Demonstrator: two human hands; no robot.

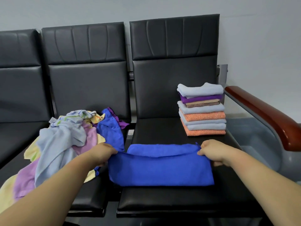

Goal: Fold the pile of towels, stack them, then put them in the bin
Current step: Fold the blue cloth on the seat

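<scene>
A blue towel [160,170] lies across the right-hand black seat [179,201], its near layer lifted over the far layer. My left hand [102,152] pinches the towel's left upper corner. My right hand [211,150] pinches its right upper corner. Behind it, at the seat's back right, stands a stack of folded towels [202,110] in light blue, purple, brown and orange. A loose pile of unfolded towels [65,136] in light blue, lilac, yellow and blue covers the middle seat to the left. No bin is in view.
The seats form a row of black padded chairs [84,62] against a grey wall. A brown wooden armrest [263,115] on a grey frame borders the right seat. Grey floor [254,137] shows beyond it.
</scene>
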